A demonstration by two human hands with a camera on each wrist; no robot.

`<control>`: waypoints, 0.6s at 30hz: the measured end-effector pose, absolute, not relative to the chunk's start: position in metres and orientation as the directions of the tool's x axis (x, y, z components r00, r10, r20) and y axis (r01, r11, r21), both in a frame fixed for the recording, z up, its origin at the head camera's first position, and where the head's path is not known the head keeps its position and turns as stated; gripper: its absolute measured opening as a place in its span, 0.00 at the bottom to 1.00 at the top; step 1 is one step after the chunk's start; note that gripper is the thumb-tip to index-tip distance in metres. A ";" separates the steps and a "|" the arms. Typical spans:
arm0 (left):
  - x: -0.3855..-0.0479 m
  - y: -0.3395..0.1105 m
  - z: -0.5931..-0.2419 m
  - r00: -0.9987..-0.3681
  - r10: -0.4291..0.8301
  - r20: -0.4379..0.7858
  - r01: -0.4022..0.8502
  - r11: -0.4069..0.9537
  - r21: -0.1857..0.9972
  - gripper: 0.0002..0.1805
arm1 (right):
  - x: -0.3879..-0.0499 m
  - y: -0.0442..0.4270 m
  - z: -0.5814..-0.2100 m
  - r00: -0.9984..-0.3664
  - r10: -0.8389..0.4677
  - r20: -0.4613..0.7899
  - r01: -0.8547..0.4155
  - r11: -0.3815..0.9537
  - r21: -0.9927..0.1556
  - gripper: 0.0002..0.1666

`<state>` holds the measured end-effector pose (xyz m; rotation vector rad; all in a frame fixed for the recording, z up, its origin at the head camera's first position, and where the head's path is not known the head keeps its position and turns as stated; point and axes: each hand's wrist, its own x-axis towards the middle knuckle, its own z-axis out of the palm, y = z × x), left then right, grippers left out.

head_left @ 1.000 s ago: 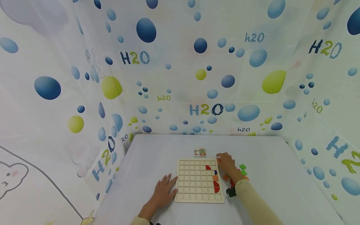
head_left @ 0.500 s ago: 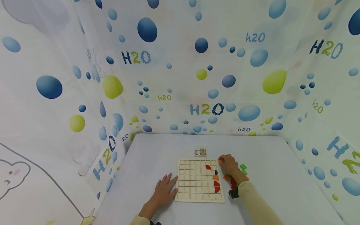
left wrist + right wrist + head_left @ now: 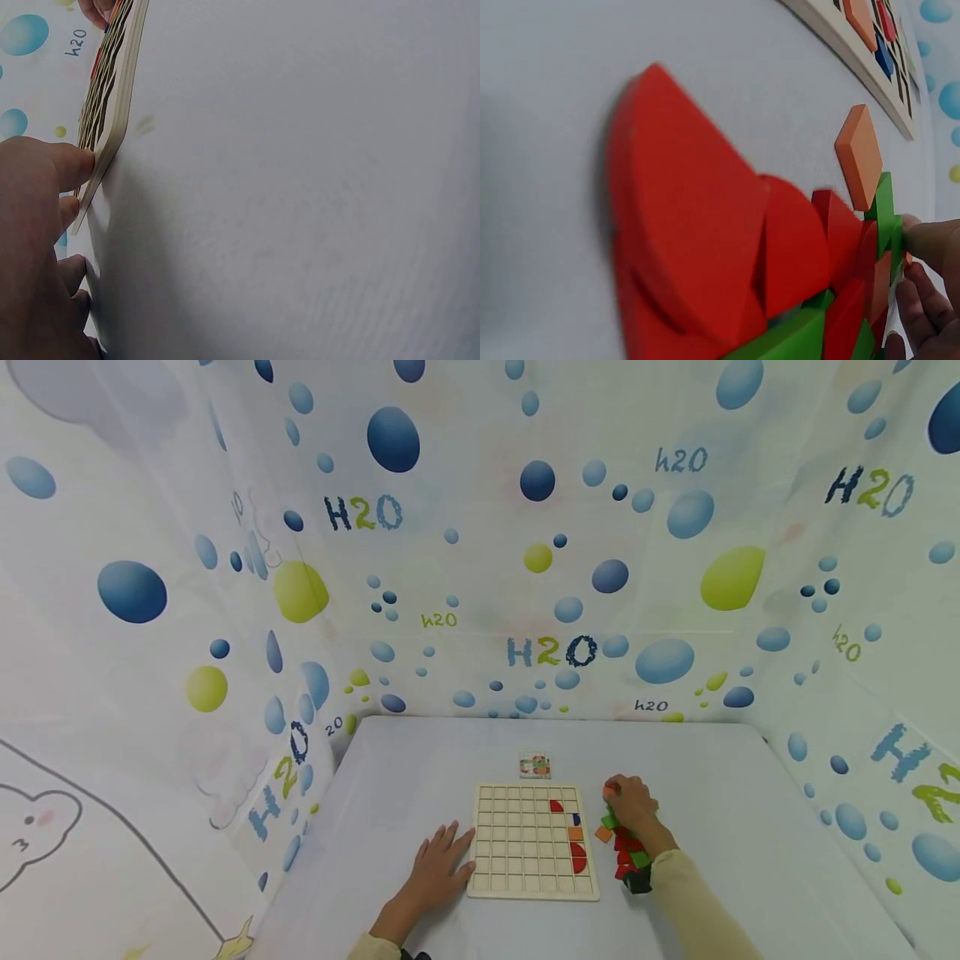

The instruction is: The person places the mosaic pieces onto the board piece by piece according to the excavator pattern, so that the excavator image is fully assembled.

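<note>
In the head view, my left hand (image 3: 437, 868) lies with fingers spread at the left edge of a wooden grid board (image 3: 517, 847). Its thumb and a finger touch the board's rim, as the left wrist view confirms. A few red, orange and blue pieces sit in cells on the board's right side. My right hand (image 3: 633, 806) is over a pile of coloured blocks and pinches a small orange block (image 3: 609, 792) by its far end. Red blocks (image 3: 682, 202), green blocks (image 3: 787, 337) and a loose orange block (image 3: 859, 157) lie close together below that hand.
Behind the board lies a small printed card (image 3: 535, 766). A white cloth covers the table (image 3: 420, 760). Curtain-like walls with blue and green drops stand at the back and both sides.
The right hand has moved from the board's upper right corner rightward to the pile, carrying the orange block. More of the red and green blocks show now. The left hand has stayed put.
</note>
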<state>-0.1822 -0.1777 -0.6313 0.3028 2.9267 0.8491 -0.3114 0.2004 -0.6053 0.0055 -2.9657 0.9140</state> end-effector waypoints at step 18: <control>-0.180 -0.176 -0.627 -0.977 0.213 -0.017 0.170 0.825 0.540 0.32 | -0.299 0.183 -0.608 -0.959 -0.152 0.237 -0.250 0.849 -0.465 0.11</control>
